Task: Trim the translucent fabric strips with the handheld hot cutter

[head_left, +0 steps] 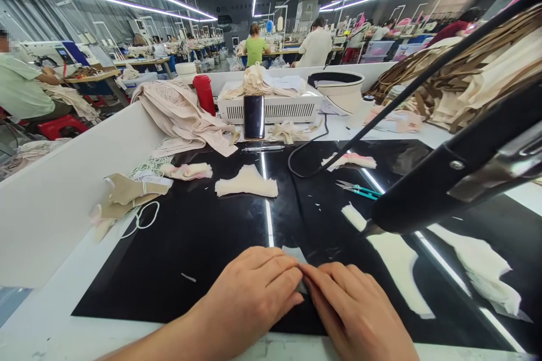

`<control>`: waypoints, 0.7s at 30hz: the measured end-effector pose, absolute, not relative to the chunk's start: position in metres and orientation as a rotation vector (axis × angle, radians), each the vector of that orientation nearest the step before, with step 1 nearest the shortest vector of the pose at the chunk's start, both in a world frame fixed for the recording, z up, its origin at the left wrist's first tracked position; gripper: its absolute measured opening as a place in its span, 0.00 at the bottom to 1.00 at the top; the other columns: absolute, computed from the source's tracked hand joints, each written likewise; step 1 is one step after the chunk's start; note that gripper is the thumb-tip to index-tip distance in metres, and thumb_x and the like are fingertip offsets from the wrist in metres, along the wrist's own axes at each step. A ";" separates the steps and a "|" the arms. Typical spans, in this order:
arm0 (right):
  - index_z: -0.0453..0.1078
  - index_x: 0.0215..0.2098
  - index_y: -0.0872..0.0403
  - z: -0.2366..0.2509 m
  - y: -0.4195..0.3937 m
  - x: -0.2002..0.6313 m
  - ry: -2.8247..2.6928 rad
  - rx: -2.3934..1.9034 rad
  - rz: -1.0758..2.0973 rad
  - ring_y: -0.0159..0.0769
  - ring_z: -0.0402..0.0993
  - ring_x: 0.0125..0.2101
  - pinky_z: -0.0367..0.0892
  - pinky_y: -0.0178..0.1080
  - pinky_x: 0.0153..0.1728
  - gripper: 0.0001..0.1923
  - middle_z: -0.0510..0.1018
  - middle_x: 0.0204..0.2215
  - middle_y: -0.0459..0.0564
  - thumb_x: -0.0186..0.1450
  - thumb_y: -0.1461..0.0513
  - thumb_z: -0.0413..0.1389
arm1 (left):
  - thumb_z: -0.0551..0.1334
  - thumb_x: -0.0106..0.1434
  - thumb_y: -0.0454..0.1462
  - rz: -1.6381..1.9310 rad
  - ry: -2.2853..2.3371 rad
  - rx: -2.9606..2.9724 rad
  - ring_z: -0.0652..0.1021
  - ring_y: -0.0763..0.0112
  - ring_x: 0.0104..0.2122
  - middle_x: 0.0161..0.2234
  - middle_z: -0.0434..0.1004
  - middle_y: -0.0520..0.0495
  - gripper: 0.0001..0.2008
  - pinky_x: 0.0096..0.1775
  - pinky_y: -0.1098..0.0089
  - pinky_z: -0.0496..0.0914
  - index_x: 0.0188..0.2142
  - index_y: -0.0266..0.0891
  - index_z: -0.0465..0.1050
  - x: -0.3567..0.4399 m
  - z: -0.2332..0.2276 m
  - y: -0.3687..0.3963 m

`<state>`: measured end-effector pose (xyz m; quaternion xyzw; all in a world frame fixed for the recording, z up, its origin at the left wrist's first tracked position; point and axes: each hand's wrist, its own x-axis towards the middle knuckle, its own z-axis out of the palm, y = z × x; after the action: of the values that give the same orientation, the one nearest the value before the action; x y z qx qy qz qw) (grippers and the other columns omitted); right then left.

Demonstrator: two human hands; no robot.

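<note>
At the front middle of the black work mat [182, 259], my left hand [256, 296] and my right hand [358, 307] meet with their fingertips close together. Both are closed on a small piece of thin, greyish-white fabric [293, 251], mostly covered by the fingers. To the right of my right hand lies a cream cut fabric piece [400, 271], with a stack of similar white pieces [478, 265] farther over. Beyond my hands sits a neat stack of cream cut pieces [247, 181].
A black machine arm [457, 163] with a cable reaches in from the right. Teal thread snips [359, 189] lie near its tip. A phone [254, 117] leans on a white vented box [275, 107]. Bundled fabric pieces [135, 192] lie at left. Co-workers sit farther back.
</note>
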<state>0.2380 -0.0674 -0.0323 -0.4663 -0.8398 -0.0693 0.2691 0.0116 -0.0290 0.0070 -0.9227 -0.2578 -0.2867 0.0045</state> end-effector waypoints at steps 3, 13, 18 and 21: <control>0.76 0.55 0.54 -0.032 -0.068 0.238 -2.255 -1.265 -0.188 0.34 0.75 0.30 0.68 0.38 0.31 0.13 0.82 0.36 0.49 0.80 0.63 0.50 | 0.51 0.85 0.40 -0.855 -0.816 -2.888 0.84 0.66 0.52 0.52 0.86 0.48 0.16 0.55 0.65 0.77 0.54 0.34 0.75 0.012 0.003 -0.028; 0.77 0.55 0.54 -0.034 -0.069 0.240 -2.269 -1.273 -0.237 0.35 0.77 0.31 0.69 0.39 0.33 0.14 0.83 0.37 0.50 0.80 0.63 0.50 | 0.53 0.84 0.40 -0.836 -0.835 -2.894 0.84 0.65 0.53 0.53 0.85 0.47 0.15 0.55 0.64 0.78 0.54 0.34 0.75 0.010 0.004 -0.030; 0.77 0.55 0.54 -0.032 -0.067 0.238 -2.278 -1.260 -0.256 0.36 0.78 0.30 0.68 0.40 0.32 0.15 0.83 0.37 0.51 0.81 0.62 0.48 | 0.52 0.84 0.40 -0.791 -0.844 -2.903 0.83 0.64 0.53 0.54 0.85 0.47 0.16 0.54 0.63 0.78 0.54 0.34 0.75 0.012 0.001 -0.030; 0.77 0.55 0.52 -0.025 -0.068 0.244 -2.262 -1.229 -0.262 0.38 0.80 0.34 0.70 0.41 0.35 0.15 0.84 0.40 0.51 0.81 0.60 0.49 | 0.52 0.84 0.41 -0.796 -0.880 -2.919 0.84 0.65 0.52 0.53 0.85 0.48 0.16 0.53 0.63 0.79 0.54 0.34 0.75 0.011 0.001 -0.030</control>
<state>0.2440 -0.0681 -0.0250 -0.4569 -0.8408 -0.0973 0.2734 0.0113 -0.0299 0.0014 -0.9264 -0.2793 -0.2526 -0.0046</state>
